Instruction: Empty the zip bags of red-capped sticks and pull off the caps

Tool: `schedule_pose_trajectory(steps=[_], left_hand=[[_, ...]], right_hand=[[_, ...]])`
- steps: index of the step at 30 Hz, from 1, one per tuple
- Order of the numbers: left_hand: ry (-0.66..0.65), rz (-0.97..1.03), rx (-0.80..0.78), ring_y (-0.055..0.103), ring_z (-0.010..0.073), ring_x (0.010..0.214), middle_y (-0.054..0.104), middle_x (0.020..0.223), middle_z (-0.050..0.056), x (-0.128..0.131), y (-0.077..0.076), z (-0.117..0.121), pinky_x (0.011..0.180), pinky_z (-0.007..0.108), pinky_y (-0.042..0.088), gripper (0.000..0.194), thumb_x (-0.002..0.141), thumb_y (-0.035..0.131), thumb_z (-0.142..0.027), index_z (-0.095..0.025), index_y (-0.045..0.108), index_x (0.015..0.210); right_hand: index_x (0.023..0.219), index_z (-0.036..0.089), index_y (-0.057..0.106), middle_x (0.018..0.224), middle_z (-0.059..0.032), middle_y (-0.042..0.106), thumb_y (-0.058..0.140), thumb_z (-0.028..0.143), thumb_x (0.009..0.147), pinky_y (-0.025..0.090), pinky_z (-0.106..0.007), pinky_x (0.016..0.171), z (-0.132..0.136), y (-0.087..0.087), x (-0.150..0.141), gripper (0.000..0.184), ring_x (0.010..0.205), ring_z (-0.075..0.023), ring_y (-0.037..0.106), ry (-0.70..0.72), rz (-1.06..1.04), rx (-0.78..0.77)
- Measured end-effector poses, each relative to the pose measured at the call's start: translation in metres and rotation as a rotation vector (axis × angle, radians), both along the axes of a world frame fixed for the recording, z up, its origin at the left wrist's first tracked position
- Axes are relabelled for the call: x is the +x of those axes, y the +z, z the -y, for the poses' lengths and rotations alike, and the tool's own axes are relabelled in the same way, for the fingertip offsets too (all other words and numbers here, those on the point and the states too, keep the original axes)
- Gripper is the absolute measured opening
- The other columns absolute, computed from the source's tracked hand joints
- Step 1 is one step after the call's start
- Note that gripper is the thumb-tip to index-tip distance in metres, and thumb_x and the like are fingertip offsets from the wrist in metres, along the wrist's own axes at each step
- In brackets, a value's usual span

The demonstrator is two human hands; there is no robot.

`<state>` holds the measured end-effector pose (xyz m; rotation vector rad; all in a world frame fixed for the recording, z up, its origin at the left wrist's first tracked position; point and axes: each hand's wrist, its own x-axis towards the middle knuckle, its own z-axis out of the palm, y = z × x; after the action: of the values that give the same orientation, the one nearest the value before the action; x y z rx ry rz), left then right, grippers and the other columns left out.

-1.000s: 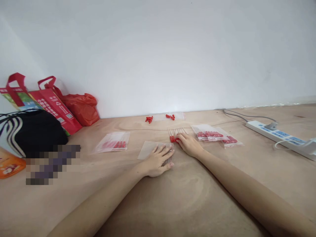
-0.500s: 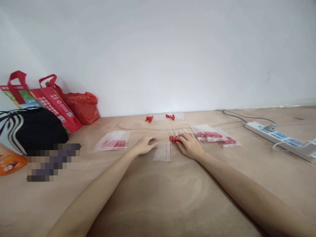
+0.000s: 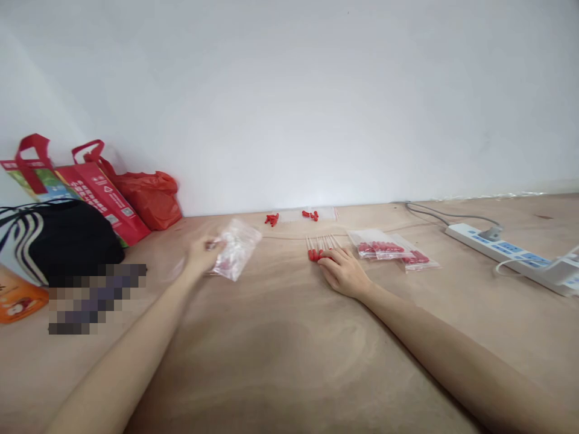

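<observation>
My left hand (image 3: 202,253) is blurred by motion at the left of the wooden table (image 3: 289,349) and holds a clear plastic bag (image 3: 235,248) lifted off the surface; faint red pieces show through it. My right hand (image 3: 344,272) rests on the table with its fingers lying on a row of red-tipped sticks (image 3: 320,248). Just right of that hand lie two clear bags of red-tipped sticks (image 3: 382,245), (image 3: 416,258).
Loose red caps (image 3: 272,219), (image 3: 311,214) lie by the white wall. At the left stand red shopping bags (image 3: 97,190), a red plastic bag (image 3: 151,196) and a black striped bag (image 3: 54,241). A white power strip (image 3: 511,253) with cables sits at the right.
My left hand swept left from the flat empty bag near the sticks and now holds a bag in the air. The empty bag no longer lies by my right hand, which stayed on the sticks.
</observation>
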<state>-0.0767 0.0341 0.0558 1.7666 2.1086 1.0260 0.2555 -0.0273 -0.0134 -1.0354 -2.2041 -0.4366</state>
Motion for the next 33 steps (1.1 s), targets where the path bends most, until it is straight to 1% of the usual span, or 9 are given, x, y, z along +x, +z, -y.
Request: schedule_pose_trajectory(steps=[5,8,10,12,15,17,20,25,33], left_hand=[[0.253,-0.129,-0.098,0.054,0.0254,0.087,0.060,0.080,0.003,-0.069,0.020,0.005,0.072,0.031,0.041,0.027,0.069,0.058,-0.039,-0.014,0.053,0.078],[0.321,-0.201,-0.109,0.050,0.0314,0.097,0.060,0.095,0.008,-0.078,0.018,0.015,0.081,0.042,0.039,0.045,0.068,0.058,-0.049,-0.014,0.050,0.097],[0.315,-0.362,0.026,0.046,0.0328,0.105,0.056,0.108,0.010,-0.074,0.015,0.023,0.085,0.046,0.036,0.055,0.071,0.052,-0.054,-0.015,0.044,0.109],[0.143,-0.594,0.213,0.046,0.0285,0.107,0.054,0.112,0.009,-0.067,0.010,0.032,0.089,0.042,0.035,0.046,0.076,0.047,-0.051,-0.018,0.047,0.108],[-0.352,-0.924,0.362,0.048,0.0239,0.103,0.059,0.106,0.006,-0.058,-0.002,0.039,0.092,0.038,0.033,0.028,0.076,0.048,-0.040,-0.021,0.057,0.095],[-0.568,-1.088,0.407,0.050,0.0254,0.101,0.061,0.104,0.007,-0.056,-0.011,0.039,0.092,0.041,0.032,0.023,0.076,0.047,-0.032,-0.022,0.061,0.092],[-0.620,-1.169,0.477,0.053,0.0256,0.095,0.064,0.097,0.007,-0.054,-0.023,0.033,0.088,0.042,0.034,0.021,0.079,0.043,-0.021,-0.021,0.065,0.082],[-0.589,-1.055,0.548,0.057,0.0222,0.086,0.067,0.089,0.003,-0.038,-0.034,0.025,0.080,0.038,0.038,0.022,0.082,0.044,-0.019,-0.023,0.065,0.079],[-0.746,-0.827,0.570,0.059,0.0184,0.077,0.067,0.081,0.003,0.053,-0.043,0.045,0.071,0.033,0.039,0.022,0.084,0.043,-0.021,-0.020,0.063,0.074]], right_hand=[[0.090,0.018,0.057,0.097,-0.0078,0.059,0.042,0.015,0.081,0.036,-0.033,0.077,0.000,-0.001,0.000,0.018,0.088,-0.0194,0.049,0.012,0.011,0.007],[0.089,0.018,0.057,0.097,-0.0079,0.058,0.042,0.014,0.081,0.036,-0.033,0.077,0.000,0.000,0.000,0.017,0.087,-0.0193,0.049,0.011,0.006,0.014],[0.089,0.018,0.057,0.097,-0.0079,0.058,0.043,0.014,0.080,0.035,-0.033,0.077,0.000,0.000,0.000,0.017,0.088,-0.0194,0.049,0.011,0.007,0.015],[0.089,0.018,0.057,0.097,-0.0078,0.058,0.043,0.014,0.080,0.035,-0.033,0.077,0.000,0.000,0.000,0.017,0.088,-0.0194,0.049,0.012,0.010,0.016],[0.089,0.018,0.057,0.097,-0.0077,0.058,0.044,0.014,0.080,0.035,-0.033,0.077,-0.001,0.000,0.000,0.017,0.087,-0.0187,0.049,0.020,0.005,0.038],[0.088,0.017,0.057,0.095,-0.0077,0.058,0.044,0.014,0.080,0.036,-0.033,0.076,-0.001,-0.001,0.000,0.016,0.085,-0.0183,0.048,0.027,0.001,0.064],[0.087,0.017,0.058,0.095,-0.0076,0.058,0.045,0.014,0.079,0.036,-0.033,0.076,-0.002,-0.001,0.000,0.015,0.084,-0.0183,0.048,0.030,0.004,0.086],[0.086,0.017,0.058,0.095,-0.0078,0.058,0.046,0.012,0.078,0.035,-0.033,0.077,-0.002,0.000,0.001,0.015,0.086,-0.0185,0.049,0.032,0.007,0.095],[0.086,0.017,0.059,0.090,-0.0068,0.059,0.045,0.012,0.078,0.035,-0.031,0.075,-0.003,-0.001,0.000,0.016,0.084,-0.0174,0.049,0.070,0.006,0.084]])
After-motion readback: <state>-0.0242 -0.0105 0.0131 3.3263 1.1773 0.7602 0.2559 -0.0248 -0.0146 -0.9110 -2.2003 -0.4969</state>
